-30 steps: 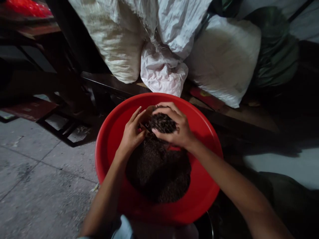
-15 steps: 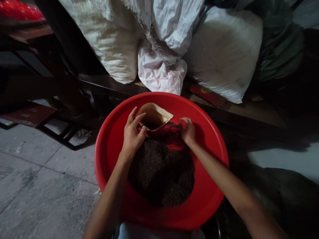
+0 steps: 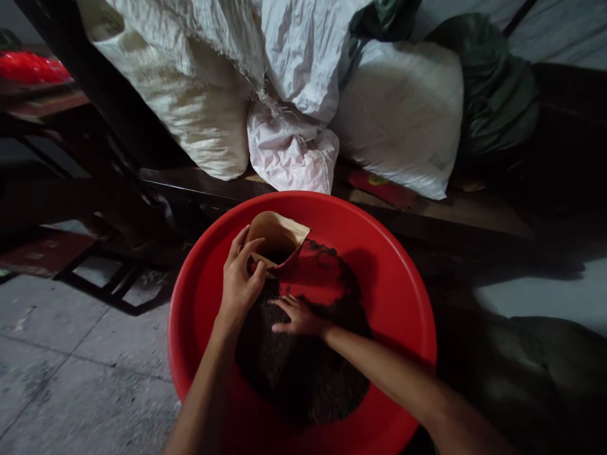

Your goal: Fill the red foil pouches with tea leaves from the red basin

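Note:
A wide red basin [image 3: 183,303] holds a heap of dark, loose, crumbly stuff [image 3: 303,379], perhaps soil or dried leaf. At the basin's far left side a paper bag [image 3: 279,230], tan inside with reddish outside, gapes upward. My left hand [image 3: 241,275] grips the bag's near left rim between thumb and fingers. On the heap just in front of the bag lies my right hand [image 3: 298,316], fingers apart and pointing left, with nothing visibly held. A bare red patch of basin floor shows beyond it. The bag's bottom is hidden.
Behind the basin, stuffed white sacks [image 3: 403,114] and a dark green sack [image 3: 497,88] rest on a low wooden bench [image 3: 184,183]. Dark wooden furniture [image 3: 109,272] stands to the left on a grey tiled floor [image 3: 95,379].
My right hand has moved from the far right of the heap leftward and nearer, onto the stuff before the bag. More red basin floor shows. My left hand still holds the bag.

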Tool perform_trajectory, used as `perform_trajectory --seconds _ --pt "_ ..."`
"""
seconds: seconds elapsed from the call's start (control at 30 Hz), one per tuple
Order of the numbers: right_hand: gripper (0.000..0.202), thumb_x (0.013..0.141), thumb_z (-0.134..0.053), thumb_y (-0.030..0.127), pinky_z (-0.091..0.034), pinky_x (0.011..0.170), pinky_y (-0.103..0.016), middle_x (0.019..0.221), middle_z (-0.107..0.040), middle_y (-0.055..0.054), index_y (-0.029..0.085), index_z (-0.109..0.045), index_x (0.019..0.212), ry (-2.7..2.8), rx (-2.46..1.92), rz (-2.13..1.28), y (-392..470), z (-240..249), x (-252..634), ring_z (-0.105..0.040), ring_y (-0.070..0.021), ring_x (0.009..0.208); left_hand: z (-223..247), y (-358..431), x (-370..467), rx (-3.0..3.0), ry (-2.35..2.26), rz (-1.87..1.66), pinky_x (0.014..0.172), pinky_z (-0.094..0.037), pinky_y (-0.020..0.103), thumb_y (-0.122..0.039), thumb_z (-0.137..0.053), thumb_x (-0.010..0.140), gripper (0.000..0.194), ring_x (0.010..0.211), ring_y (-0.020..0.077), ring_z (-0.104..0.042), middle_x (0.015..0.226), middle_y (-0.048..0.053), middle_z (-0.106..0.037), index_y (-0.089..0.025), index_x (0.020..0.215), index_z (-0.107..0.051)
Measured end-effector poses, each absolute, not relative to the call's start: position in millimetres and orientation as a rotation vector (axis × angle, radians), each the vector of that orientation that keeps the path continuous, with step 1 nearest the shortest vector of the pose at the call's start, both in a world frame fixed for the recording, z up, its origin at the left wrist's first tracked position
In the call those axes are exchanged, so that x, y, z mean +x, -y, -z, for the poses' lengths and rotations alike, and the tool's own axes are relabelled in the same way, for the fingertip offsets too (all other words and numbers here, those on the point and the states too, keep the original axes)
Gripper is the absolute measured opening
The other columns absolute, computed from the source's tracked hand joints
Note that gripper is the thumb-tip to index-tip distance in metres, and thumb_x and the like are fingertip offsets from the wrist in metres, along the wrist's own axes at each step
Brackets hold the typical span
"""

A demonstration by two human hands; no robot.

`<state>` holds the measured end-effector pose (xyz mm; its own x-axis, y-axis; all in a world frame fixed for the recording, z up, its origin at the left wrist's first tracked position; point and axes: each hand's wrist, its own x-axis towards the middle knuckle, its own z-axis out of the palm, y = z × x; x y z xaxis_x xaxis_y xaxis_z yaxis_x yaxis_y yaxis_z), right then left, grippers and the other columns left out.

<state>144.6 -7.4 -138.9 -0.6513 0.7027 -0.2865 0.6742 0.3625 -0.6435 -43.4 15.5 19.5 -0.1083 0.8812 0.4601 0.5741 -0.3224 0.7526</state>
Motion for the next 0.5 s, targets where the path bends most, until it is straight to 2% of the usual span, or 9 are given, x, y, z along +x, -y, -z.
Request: perform_trajectory --seconds 0.07,0.13,0.2,0.27,0.4,0.5 --pt "0.094 0.073 -0.080 0.072 -0.031 0.125 -0.049 0.158 -0.050 -0.009 0.035 -0.048 0.154 2.572 -1.297 -1.248 18.4 127.6 145.8 -0.041 -0.0315 0.151 -19.2 -14.9 -43.7 1.859 -1.596 -1.405 0.123 -0.041 0.056 -0.018 -0.058 0.081 0.043 0.147 0.0309 -0.048 0.157 0.007 -0.050 -0.024 0.121 -0.071" --pt "0.094 0.066 -0.085 0.071 -0.041 0.117 -0.050 0.153 -0.054 -0.009 0.038 -0.054 0.148 2.622 -1.373 -1.227 27.8 117.8 146.5 -0.051 -0.0350 0.142 -18.5 -13.6 -44.2 1.854 -1.599 -1.410 0.123 -0.042 0.056 -0.017 -0.058 0.080 0.043 0.147 0.0309 -0.048 0.157 0.007 -0.050 -0.024 0.121 -0.071" --pt "0.084 0.069 -0.085 0.066 -0.050 0.105 -0.048 0.141 -0.062 -0.011 0.036 -0.060 0.143 2.698 -1.442 -1.186 35.6 109.7 147.4 -0.063 -0.0350 0.125 -17.8 -12.4 -45.1 1.846 -1.598 -1.411 0.122 -0.042 0.057 -0.017 -0.058 0.080 0.044 0.146 0.0306 -0.049 0.156 0.007 -0.051 -0.025 0.121 -0.071" --pt "0.071 0.071 -0.084 0.059 -0.053 0.097 -0.045 0.127 -0.068 -0.010 0.032 -0.067 0.134 2.762 -1.427 -1.140 42.8 102.9 149.4 -0.069 -0.0331 0.110 -17.6 -11.8 -46.0 1.848 -1.580 -1.396 0.123 -0.042 0.057 -0.017 -0.058 0.080 0.043 0.146 0.0302 -0.049 0.157 0.006 -0.051 -0.025 0.122 -0.070" --pt "0.051 0.069 -0.084 0.038 -0.053 0.098 -0.040 0.118 -0.072 -0.007 0.028 -0.074 0.118 2.621 -1.350 -1.116 54.4 77.6 157.7 -0.069 -0.0296 0.109 -18.8 -11.6 -48.0 1.915 -1.519 -1.317 0.124 -0.040 0.057 -0.018 -0.058 0.083 0.045 0.149 0.0301 -0.045 0.160 0.007 -0.046 -0.024 0.126 -0.068" --pt "0.038 0.073 -0.077 0.031 -0.054 0.096 -0.035 0.109 -0.075 -0.003 0.027 -0.074 0.110 2.302 -1.283 -1.114 54.6 28.7 165.2 -0.071 -0.0236 0.101 -20.8 -10.6 -49.2 1.944 -1.492 -1.297 0.124 -0.039 0.057 -0.020 -0.060 0.084 0.049 0.150 0.0309 -0.044 0.162 0.007 -0.044 -0.025 0.133 -0.064"
